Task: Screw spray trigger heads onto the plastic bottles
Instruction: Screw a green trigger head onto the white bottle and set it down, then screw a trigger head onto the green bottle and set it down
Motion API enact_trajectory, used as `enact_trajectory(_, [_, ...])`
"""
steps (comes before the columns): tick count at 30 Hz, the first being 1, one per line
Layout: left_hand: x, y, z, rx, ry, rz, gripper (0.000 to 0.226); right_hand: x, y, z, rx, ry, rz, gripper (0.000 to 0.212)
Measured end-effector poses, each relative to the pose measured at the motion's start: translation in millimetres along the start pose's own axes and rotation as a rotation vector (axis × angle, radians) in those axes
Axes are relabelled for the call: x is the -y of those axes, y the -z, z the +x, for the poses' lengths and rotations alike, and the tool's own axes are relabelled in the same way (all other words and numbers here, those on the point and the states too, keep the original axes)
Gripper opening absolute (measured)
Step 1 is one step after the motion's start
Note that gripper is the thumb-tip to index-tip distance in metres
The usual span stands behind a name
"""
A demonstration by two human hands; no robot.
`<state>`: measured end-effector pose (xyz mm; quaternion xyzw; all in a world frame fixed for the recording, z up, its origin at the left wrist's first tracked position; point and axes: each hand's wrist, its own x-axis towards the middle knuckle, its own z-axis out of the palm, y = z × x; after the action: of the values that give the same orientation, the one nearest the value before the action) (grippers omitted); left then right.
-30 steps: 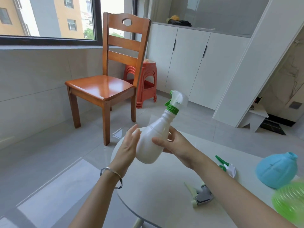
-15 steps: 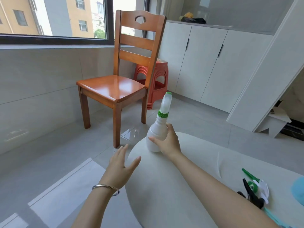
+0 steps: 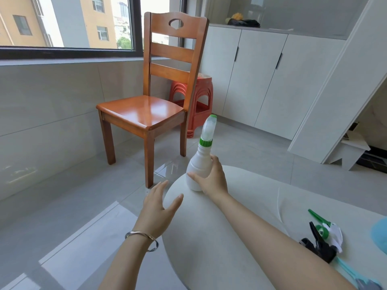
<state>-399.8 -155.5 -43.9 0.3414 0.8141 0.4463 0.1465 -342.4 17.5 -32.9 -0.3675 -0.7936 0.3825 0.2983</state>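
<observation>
A white plastic bottle [image 3: 196,166] with a green-collared white spray head [image 3: 207,130] screwed on stands upright near the far left edge of the pale round table [image 3: 240,216]. My right hand [image 3: 211,178] wraps round the bottle's lower body. My left hand [image 3: 159,208] hovers with fingers spread at the table's left edge, holding nothing. At the right edge lie a loose white-and-green trigger head [image 3: 328,229] and a black one [image 3: 320,246]. A sliver of a blue bottle [image 3: 380,235] shows at the frame's right border.
A wooden chair [image 3: 150,105] stands on the tiled floor just beyond the table, with stacked red stools [image 3: 194,105] behind it. White cabinets [image 3: 261,80] line the back wall. A light blue dip tube [image 3: 347,271] lies near my right forearm.
The bottle, held in both hands a second ago, has come down to stand on the table. My left hand has let go of it and dropped back to the table's edge.
</observation>
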Motion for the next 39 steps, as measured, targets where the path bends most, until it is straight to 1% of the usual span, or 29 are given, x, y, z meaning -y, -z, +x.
enact_trajectory(4, [-9.3, -1.9, -0.6, 0.0, -0.014, -0.009, 0.068, -3.8, 6.6, -3.8, 0.058, -0.01, 0.066, 0.09])
enact_trajectory(5, [-12.6, -2.6, -1.2, -0.002, -0.022, -0.012, 0.067, -4.4, 12.3, -6.5, 0.065, -0.015, 0.09, 0.09])
enact_trajectory(8, [-25.4, -6.3, -4.0, 0.009, -0.059, -0.023, 0.065, -4.8, 42.3, -19.4, 0.06, -0.011, 0.175, 0.081])
enact_trajectory(12, [-52.1, -21.4, -11.5, 0.038, -0.127, -0.004, 0.064, -9.7, 112.1, -51.4, 0.052, 0.022, 0.243, 0.064])
enact_trajectory(16, [-90.5, -54.1, -26.3, 0.123, -0.217, 0.009, 0.064, -27.1, 198.8, -97.1, -0.006, 0.07, 0.185, 0.05])
enact_trajectory(20, [-127.8, -96.7, -47.9, 0.234, -0.355, 0.084, 0.065, -53.0, 273.9, -142.4, -0.157, 0.095, 0.056, 0.047])
enact_trajectory(22, [-143.5, -117.5, -58.6, 0.285, -0.407, 0.152, 0.067, -65.7, 303.1, -159.0, -0.247, 0.115, -0.019, 0.048])
enact_trajectory(25, [-163.1, -145.9, -73.8, 0.346, -0.457, 0.215, 0.068, -86.5, 337.5, -176.1, -0.339, 0.102, -0.079, 0.051])
enact_trajectory(30, [-184.2, -182.3, -93.8, 0.379, -0.518, 0.214, 0.066, -119.5, 372.7, -185.9, -0.489, 0.11, -0.216, 0.064])
enact_trajectory(32, [-188.3, -194.4, -100.1, 0.37, -0.541, 0.194, 0.065, -133.7, 381.0, -186.4, -0.529, 0.052, -0.241, 0.07])
enact_trajectory(34, [-191.1, -204.0, -104.3, 0.361, -0.559, 0.177, 0.061, -147.4, 385.5, -185.1, -0.537, -0.031, -0.212, 0.074])
enact_trajectory(37, [-194.3, -213.4, -105.9, 0.344, -0.587, 0.138, 0.054, -160.2, 386.3, -182.2, -0.447, -0.156, -0.144, 0.078])
enact_trajectory(39, [-196.1, -216.8, -105.5, 0.324, -0.615, 0.119, 0.051, -165.4, 384.0, -182.1, -0.416, -0.195, -0.132, 0.079])
